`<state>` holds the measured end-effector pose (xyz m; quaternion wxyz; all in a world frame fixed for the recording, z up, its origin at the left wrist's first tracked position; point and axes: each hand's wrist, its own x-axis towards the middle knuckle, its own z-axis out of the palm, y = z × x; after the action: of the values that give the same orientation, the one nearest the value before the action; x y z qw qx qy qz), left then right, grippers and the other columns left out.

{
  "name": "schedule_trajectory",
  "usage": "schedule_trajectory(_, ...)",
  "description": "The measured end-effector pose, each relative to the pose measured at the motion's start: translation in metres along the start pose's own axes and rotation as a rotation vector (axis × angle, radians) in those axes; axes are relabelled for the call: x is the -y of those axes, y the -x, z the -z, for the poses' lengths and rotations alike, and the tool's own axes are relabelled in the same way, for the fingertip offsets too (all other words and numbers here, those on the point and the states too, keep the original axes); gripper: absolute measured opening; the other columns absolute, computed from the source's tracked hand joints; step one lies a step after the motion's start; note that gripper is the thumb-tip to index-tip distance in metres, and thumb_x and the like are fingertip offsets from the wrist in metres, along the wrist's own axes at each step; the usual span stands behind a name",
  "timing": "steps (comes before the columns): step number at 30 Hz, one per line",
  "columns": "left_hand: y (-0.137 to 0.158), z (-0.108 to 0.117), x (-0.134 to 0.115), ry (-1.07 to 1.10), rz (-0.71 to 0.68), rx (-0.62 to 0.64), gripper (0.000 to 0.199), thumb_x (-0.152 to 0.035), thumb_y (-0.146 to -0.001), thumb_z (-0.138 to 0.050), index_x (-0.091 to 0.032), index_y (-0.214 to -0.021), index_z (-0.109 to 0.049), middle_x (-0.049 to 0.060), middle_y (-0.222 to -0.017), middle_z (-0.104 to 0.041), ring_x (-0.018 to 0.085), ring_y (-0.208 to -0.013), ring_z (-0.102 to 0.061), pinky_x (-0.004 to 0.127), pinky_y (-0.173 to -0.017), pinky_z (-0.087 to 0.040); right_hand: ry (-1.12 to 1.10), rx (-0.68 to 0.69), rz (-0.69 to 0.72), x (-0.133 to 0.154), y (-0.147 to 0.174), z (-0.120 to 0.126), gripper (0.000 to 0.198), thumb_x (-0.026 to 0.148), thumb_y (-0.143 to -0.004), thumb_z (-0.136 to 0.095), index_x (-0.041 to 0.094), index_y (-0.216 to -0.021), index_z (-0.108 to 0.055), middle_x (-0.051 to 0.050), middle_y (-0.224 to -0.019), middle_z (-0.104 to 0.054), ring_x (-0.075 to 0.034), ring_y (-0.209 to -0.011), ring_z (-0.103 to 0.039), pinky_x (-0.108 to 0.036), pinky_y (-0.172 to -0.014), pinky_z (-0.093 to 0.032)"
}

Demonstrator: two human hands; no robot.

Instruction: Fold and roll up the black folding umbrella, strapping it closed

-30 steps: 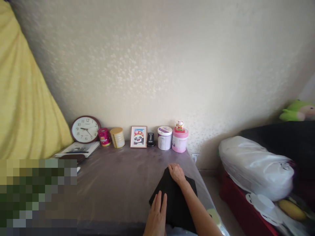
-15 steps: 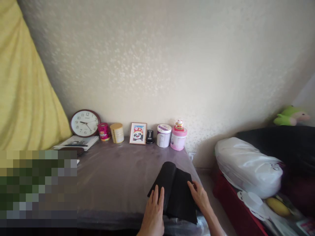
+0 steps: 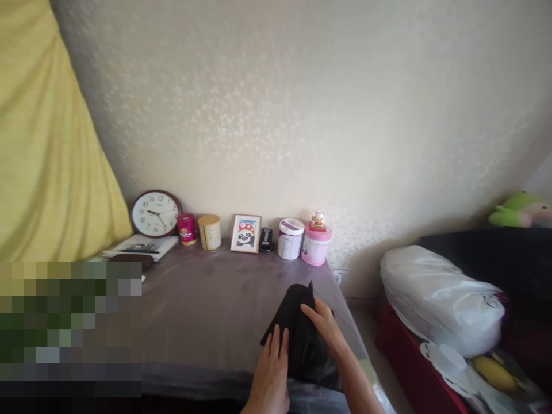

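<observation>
A black book, seemingly with black pages, lies open near the front right corner of the table. My left hand rests flat on its left side, fingers stretched out. Over the middle of the book is my right hand, its fingers bent round a black page that stands partly raised. The tips of the right fingers are partly hidden behind that page. The right forearm covers some of the book's right side.
Along the wall stand a clock, a pink tin, a yellow-lidded can, a panda picture frame and two tubs. Papers lie at left. A white bag sits right of the table.
My right hand has moved left from the book's right edge to its middle, bringing a page up and over. My left hand stays on the left side. The view shifts slightly.
</observation>
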<state>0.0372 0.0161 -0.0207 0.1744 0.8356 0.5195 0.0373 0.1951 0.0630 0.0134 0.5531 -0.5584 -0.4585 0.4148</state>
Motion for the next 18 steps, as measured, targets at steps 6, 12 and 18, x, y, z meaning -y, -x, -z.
schedule_trajectory(6,-0.01,-0.025,0.015,0.057,-0.093,-0.1,0.091,-0.002,-0.053,-0.054,-0.006,-0.138,-0.021,0.016,-0.149,-0.006,0.029,-0.136,-0.015,0.038,-0.111,-0.022,0.136,-0.013,0.048,-0.021,-0.022,-0.028,0.027,0.037,-0.067,-0.062,0.015,-0.083,-0.06,-0.004,-0.077,-0.066,-0.02,-0.072,-0.061,-0.031,-0.064,-0.049)
schedule_trajectory(12,-0.009,-0.025,0.018,0.093,-0.059,-0.159,0.08,0.0,-0.055,-0.049,-0.003,-0.134,-0.03,0.018,-0.147,-0.019,0.025,-0.136,-0.02,0.034,-0.111,-0.023,0.507,-0.037,0.057,-0.03,-0.028,-0.032,0.02,0.032,-0.072,-0.056,0.016,-0.083,-0.059,-0.003,-0.073,-0.063,-0.018,-0.068,-0.059,-0.028,-0.062,-0.045)
schedule_trajectory(18,-0.007,-0.039,0.034,0.096,-0.139,-0.253,0.076,-0.009,-0.065,-0.048,0.0,-0.135,-0.023,0.022,-0.142,-0.03,0.024,-0.132,-0.031,0.035,-0.107,-0.032,0.642,0.002,0.024,-0.024,-0.027,-0.035,0.029,0.03,-0.076,-0.054,0.015,-0.101,-0.058,-0.004,-0.075,-0.066,-0.018,-0.074,-0.062,-0.026,-0.064,-0.043)
